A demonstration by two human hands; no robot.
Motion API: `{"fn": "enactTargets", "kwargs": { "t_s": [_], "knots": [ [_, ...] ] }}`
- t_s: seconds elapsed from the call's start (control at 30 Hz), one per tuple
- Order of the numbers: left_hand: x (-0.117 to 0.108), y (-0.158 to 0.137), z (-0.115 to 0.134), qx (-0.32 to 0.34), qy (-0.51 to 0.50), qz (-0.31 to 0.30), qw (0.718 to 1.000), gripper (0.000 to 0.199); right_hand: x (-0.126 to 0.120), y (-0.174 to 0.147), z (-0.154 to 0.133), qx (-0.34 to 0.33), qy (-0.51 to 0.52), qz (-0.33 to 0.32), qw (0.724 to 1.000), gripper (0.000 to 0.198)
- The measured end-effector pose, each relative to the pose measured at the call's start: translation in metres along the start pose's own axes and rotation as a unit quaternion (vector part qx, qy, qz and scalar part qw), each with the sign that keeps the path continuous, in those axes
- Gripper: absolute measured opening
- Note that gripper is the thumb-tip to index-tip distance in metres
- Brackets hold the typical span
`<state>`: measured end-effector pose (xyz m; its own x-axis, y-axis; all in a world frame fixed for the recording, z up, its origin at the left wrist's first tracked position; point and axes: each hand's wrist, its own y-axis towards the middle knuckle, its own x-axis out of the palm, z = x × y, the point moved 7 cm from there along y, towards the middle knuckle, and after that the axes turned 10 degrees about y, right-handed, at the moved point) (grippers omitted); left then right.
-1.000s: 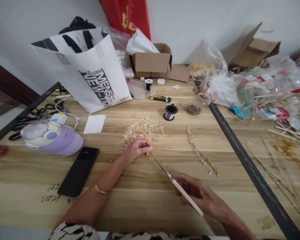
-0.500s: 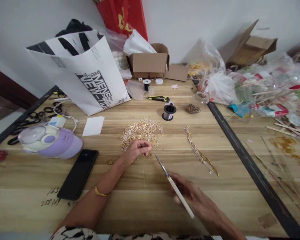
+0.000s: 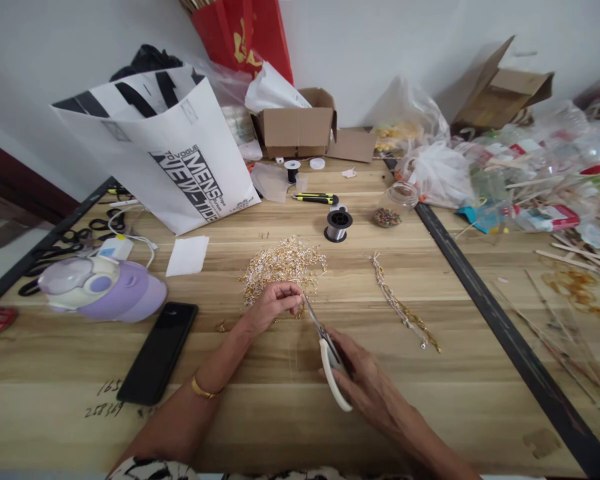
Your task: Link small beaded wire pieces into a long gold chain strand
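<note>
The scissors (image 3: pixel 324 335) were held above the table (image 3: pixel 260 413), their tips pointed at the left hand (image 3: pixel 275 305); whether the tips touched its fingers could not be made out. The white handle was clamped in the right hand (image 3: pixel 363 373), fingers wrapped about the loops. The scissors were judged light and stiff, best gripped by those loops, with the narrow blades kept clear of skin. The left fingertips were pressed together; anything pinched there was too small to be identified.

Behind the left hand, a heap of small gold and clear pieces (image 3: pixel 280 263) was spread. These were judged very light, slippery and easily scattered, best taken singly between fingertips. To the right, gold and silver chains (image 3: pixel 391 301) were laid out, likely limp and best lifted by one end. Farther back, a wire spool (image 3: pixel 337 228) was stood near a yellow-and-black cutter (image 3: pixel 316 198).
</note>
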<state>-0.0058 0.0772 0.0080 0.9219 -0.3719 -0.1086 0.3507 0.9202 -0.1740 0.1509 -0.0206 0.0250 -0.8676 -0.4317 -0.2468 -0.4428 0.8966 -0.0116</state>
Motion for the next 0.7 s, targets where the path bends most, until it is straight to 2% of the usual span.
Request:
{"fn": "enactTargets", "kwargs": {
  "t_s": [0.2, 0.7],
  "knots": [
    [0.0013, 0.0003, -0.0023, -0.003, 0.002, -0.005, 1.000, 0.019, 0.0026, 0.0023, 0.0035, -0.036, -0.032, 0.015, 0.999, 0.050],
    [0.0027, 0.0003, -0.0019, 0.015, -0.003, -0.025, 1.000, 0.018, 0.0033, 0.0075, 0.0017, -0.027, -0.053, 0.004, 0.998, 0.048]
  ]
}}
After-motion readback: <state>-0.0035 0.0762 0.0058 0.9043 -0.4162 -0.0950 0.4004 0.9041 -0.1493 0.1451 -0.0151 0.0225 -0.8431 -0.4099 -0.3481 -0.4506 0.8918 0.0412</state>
